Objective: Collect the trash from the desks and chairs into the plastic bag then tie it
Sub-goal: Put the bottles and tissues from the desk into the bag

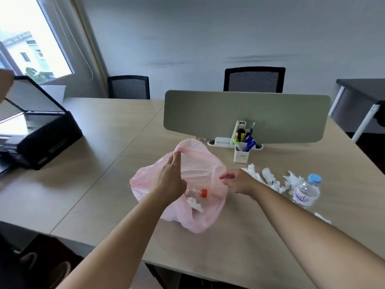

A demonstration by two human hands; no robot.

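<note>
A pink plastic bag (200, 163) lies open on the wooden desk (104, 163). Inside it I see a small bottle with a red cap (198, 193) and a crumpled white tissue (194, 204). My left hand (169, 180) pinches the bag's far rim and holds it up. My right hand (237, 181) hovers at the bag's right edge, fingers apart, holding nothing. Just right of it lie crumpled white tissues (268, 178). A clear water bottle with a blue cap (307, 191) stands beside them.
A white pen holder (241, 152) stands before a grey desk divider (245, 115). A black printer (37, 132) sits at the left. Two black mesh chairs (254, 80) stand behind the desk. A small tissue scrap (321, 217) lies near my right forearm.
</note>
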